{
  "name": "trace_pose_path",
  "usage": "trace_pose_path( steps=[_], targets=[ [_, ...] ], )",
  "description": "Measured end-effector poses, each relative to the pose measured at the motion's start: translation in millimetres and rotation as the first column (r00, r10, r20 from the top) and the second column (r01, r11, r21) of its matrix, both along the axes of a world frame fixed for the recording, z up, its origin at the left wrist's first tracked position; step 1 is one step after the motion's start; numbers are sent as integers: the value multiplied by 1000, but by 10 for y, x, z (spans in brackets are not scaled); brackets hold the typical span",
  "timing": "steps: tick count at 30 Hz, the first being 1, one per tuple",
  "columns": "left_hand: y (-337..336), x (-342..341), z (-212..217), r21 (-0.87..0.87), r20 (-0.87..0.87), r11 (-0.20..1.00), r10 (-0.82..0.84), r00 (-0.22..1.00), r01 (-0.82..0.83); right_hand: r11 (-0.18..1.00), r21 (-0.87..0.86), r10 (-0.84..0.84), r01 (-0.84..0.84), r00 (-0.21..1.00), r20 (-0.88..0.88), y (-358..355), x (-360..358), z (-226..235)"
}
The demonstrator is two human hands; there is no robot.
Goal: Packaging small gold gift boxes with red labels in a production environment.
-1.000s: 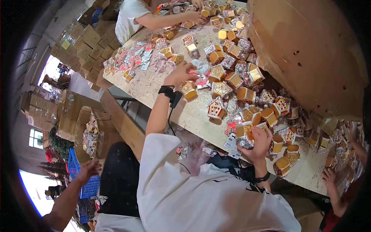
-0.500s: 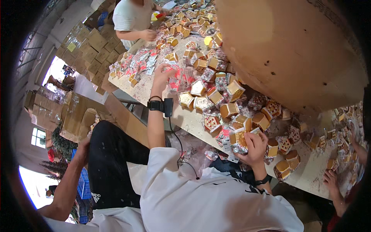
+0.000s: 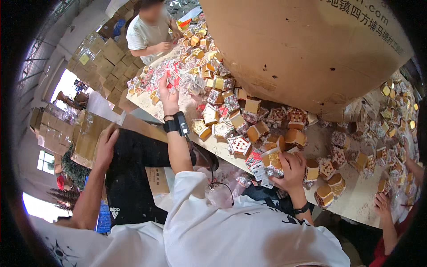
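My right hand (image 3: 291, 171) is closed round a small house-shaped ornament (image 3: 272, 161) with a tan roof and glittery, silvery sides, at the table's near edge. Red-and-white printed cards (image 3: 257, 168) lie just left of that ornament. Farther off to the left, my left hand (image 3: 169, 95) reaches over the table with its fingers drawn together at some red-and-white cards (image 3: 173, 79); part of its grip is hidden. A black strap with a small box (image 3: 178, 124) sits on my left wrist. Many similar house ornaments (image 3: 240, 146) lie between my hands.
A big cardboard box (image 3: 307, 58) stands over the far side of the table (image 3: 356, 202). Across the table is a person in a white shirt (image 3: 149, 38). Another person's hand (image 3: 381, 204) rests at the right edge. Someone's dark-trousered leg (image 3: 133, 178) is close on my left.
My left hand has moved away and to the left, its fingers now more upright by red-and-white cards. My right hand keeps its ornament. The view has shifted, showing more of the big box.
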State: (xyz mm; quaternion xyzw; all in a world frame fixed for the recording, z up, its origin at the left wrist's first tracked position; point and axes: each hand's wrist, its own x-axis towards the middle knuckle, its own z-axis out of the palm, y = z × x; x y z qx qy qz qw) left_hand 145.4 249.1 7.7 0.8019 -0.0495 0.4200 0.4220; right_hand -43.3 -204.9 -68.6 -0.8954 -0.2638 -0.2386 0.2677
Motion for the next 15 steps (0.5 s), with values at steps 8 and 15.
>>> trace_pose_path(
  steps=[8,15],
  targets=[
    [-576,-348,153,194,-266,978,-24,964,78,999,38,-28,29,999,-20,-34,16,-51],
    [-1278,-809,540,-541,-110,801,-368,923,255,999,3,-34,34,999,-41,-29,11,-125]
  ],
)
